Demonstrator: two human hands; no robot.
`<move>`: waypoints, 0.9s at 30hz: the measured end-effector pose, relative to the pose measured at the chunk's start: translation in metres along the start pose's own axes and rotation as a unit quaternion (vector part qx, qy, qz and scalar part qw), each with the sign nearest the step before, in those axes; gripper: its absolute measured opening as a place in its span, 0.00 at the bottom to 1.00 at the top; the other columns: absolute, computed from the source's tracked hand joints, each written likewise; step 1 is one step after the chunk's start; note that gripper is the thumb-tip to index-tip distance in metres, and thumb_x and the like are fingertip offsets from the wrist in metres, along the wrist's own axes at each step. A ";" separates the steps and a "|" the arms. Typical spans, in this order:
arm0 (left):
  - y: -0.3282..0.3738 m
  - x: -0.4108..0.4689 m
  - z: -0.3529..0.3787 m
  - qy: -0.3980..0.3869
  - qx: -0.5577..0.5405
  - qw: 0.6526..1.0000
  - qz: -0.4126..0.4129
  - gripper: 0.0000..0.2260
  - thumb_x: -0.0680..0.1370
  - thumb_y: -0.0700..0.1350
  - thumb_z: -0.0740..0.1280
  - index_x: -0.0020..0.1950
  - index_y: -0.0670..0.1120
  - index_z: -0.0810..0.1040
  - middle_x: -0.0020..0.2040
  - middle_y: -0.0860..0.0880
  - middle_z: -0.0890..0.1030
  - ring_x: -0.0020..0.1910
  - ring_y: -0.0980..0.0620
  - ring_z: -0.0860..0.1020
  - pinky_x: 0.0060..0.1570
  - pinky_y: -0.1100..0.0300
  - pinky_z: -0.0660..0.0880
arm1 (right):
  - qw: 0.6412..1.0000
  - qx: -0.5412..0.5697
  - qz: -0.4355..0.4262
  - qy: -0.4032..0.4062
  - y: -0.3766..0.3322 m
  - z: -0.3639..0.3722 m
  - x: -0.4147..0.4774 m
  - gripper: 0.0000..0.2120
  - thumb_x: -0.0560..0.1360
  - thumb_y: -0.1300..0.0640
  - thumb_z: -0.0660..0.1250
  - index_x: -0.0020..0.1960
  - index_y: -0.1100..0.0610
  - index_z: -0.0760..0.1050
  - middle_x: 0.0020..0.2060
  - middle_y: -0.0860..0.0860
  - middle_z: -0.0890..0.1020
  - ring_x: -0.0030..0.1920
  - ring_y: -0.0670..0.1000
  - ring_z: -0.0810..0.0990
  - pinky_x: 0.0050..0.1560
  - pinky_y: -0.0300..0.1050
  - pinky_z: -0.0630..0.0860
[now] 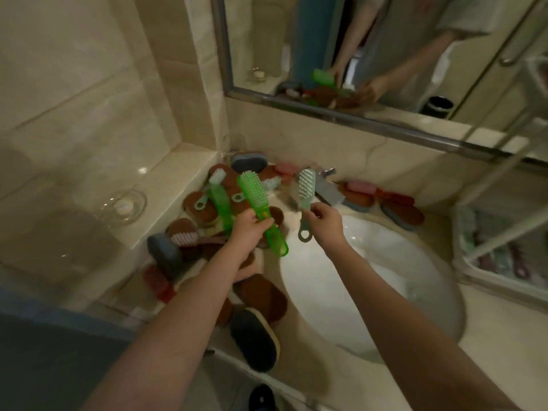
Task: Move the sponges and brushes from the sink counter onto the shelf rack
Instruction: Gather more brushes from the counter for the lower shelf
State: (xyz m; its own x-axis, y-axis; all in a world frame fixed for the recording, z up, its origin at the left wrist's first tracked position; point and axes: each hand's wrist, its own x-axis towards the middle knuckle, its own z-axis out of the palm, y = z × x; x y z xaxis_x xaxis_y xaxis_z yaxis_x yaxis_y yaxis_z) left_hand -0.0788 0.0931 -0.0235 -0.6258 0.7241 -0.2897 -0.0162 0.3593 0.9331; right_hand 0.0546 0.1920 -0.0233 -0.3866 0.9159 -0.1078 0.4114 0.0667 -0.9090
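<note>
My left hand (248, 229) grips a bright green brush (255, 197) by its handle, bristles facing up, above the pile on the counter. My right hand (324, 223) pinches a pale green brush (305, 191) with a ring at its handle end, held over the sink's left rim. Below them lies a heap of brown sponges (201, 207), dark blue sponges (164, 255), a second bright green brush (221, 203) and a pink-bristled brush (184, 237). More sponges (401, 213) lie behind the sink. The shelf rack (501, 244) stands at the right.
The white sink basin (385, 277) fills the centre, with a chrome tap (326, 188) behind it. A glass dish (121, 207) sits on the tiled ledge at the left. A mirror (370, 54) hangs above. A dark blue sponge (255, 341) lies at the counter's front edge.
</note>
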 end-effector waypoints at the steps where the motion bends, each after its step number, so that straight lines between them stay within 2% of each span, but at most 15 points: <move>1: 0.003 -0.001 0.010 -0.007 0.008 1.000 0.004 0.04 0.75 0.37 0.67 0.48 0.43 0.75 0.38 0.49 0.77 0.35 0.55 0.74 0.31 0.65 0.69 | 1.000 0.012 0.005 0.008 0.003 -0.012 -0.004 0.06 0.75 0.60 0.66 0.44 0.62 0.79 0.34 0.51 0.79 0.36 0.50 0.78 0.37 0.40 0.75; 3: 0.010 -0.005 0.040 -0.042 0.031 0.999 0.013 0.04 0.74 0.37 0.68 0.46 0.43 0.75 0.36 0.48 0.76 0.33 0.54 0.73 0.33 0.63 0.68 | 0.998 0.034 0.022 0.038 0.015 -0.046 -0.014 0.05 0.76 0.60 0.65 0.46 0.61 0.79 0.36 0.50 0.80 0.36 0.46 0.77 0.36 0.35 0.72; 7: 0.034 -0.017 0.109 -0.114 0.073 0.989 0.054 0.11 0.73 0.37 0.70 0.35 0.48 0.72 0.30 0.48 0.72 0.25 0.56 0.70 0.30 0.60 0.65 | 0.991 0.061 0.023 0.114 0.041 -0.125 -0.035 0.04 0.76 0.62 0.65 0.43 0.57 0.77 0.36 0.51 0.79 0.36 0.48 0.76 0.39 0.40 0.72; 10: 0.050 -0.037 0.163 -0.152 0.083 0.982 0.077 0.11 0.73 0.36 0.69 0.35 0.48 0.71 0.30 0.49 0.72 0.26 0.53 0.69 0.27 0.64 0.67 | 0.987 0.044 0.024 0.155 0.063 -0.180 -0.054 0.09 0.76 0.64 0.65 0.38 0.55 0.74 0.34 0.51 0.77 0.36 0.49 0.74 0.40 0.44 0.71; 12: 0.059 -0.052 0.197 -0.175 0.086 0.977 0.083 0.11 0.74 0.36 0.68 0.35 0.48 0.70 0.30 0.49 0.72 0.26 0.55 0.70 0.24 0.69 0.67 | 0.984 0.033 0.035 0.172 0.081 -0.214 -0.065 0.08 0.76 0.64 0.65 0.38 0.57 0.75 0.34 0.51 0.77 0.36 0.50 0.74 0.41 0.46 0.72; 14: 0.064 -0.065 0.228 -0.191 0.091 0.973 0.088 0.11 0.74 0.36 0.68 0.36 0.48 0.71 0.30 0.49 0.72 0.22 0.60 0.71 0.27 0.65 0.68 | 0.980 0.026 0.057 0.191 0.098 -0.244 -0.073 0.06 0.75 0.64 0.65 0.40 0.62 0.76 0.35 0.53 0.77 0.38 0.51 0.75 0.43 0.48 0.74; 16: 0.067 -0.076 0.255 -0.203 0.092 0.971 0.090 0.11 0.74 0.36 0.69 0.36 0.48 0.71 0.30 0.48 0.73 0.18 0.62 0.70 0.31 0.60 0.68 | 0.975 0.038 0.073 0.207 0.113 -0.270 -0.080 0.05 0.75 0.66 0.65 0.40 0.60 0.76 0.37 0.55 0.78 0.39 0.53 0.75 0.43 0.48 0.73; 18: 0.069 -0.084 0.278 -0.212 0.088 0.969 0.090 0.11 0.74 0.36 0.68 0.36 0.48 0.71 0.29 0.47 0.73 0.17 0.62 0.69 0.30 0.59 0.68 | 0.971 0.050 0.089 0.215 0.125 -0.291 -0.085 0.09 0.74 0.67 0.65 0.40 0.55 0.76 0.38 0.54 0.80 0.39 0.53 0.77 0.42 0.46 0.75; 21: 0.070 -0.096 0.306 -0.211 0.087 0.970 0.089 0.12 0.74 0.34 0.68 0.35 0.47 0.71 0.29 0.46 0.72 0.16 0.61 0.69 0.29 0.60 0.68 | 0.974 0.035 0.091 0.204 0.138 -0.318 -0.089 0.11 0.73 0.67 0.65 0.39 0.53 0.75 0.37 0.53 0.79 0.35 0.52 0.76 0.32 0.40 0.73; 24: 0.069 -0.102 0.324 -0.198 0.088 0.973 0.083 0.12 0.74 0.33 0.68 0.36 0.47 0.71 0.30 0.47 0.72 0.16 0.62 0.69 0.23 0.67 0.67 | 0.983 -0.030 0.077 0.166 0.151 -0.337 -0.089 0.10 0.73 0.66 0.65 0.40 0.52 0.76 0.37 0.51 0.80 0.36 0.51 0.76 0.38 0.42 0.71; 27: 0.069 -0.102 0.337 -0.186 0.097 0.975 0.078 0.11 0.74 0.34 0.68 0.37 0.47 0.72 0.32 0.47 0.74 0.17 0.62 0.70 0.24 0.66 0.68 | 0.984 -0.062 0.072 0.150 0.164 -0.352 -0.090 0.07 0.73 0.65 0.65 0.46 0.55 0.79 0.39 0.50 0.79 0.37 0.50 0.76 0.41 0.40 0.69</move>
State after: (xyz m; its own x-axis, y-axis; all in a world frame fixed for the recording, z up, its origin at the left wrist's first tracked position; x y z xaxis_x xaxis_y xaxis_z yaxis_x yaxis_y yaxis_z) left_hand 0.2465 0.2420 -0.0014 -0.2823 0.9290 -0.2392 0.2261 0.3068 0.9245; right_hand 0.4470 0.2599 -0.0211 -0.0635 0.9938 -0.0916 0.5485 -0.0419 -0.8351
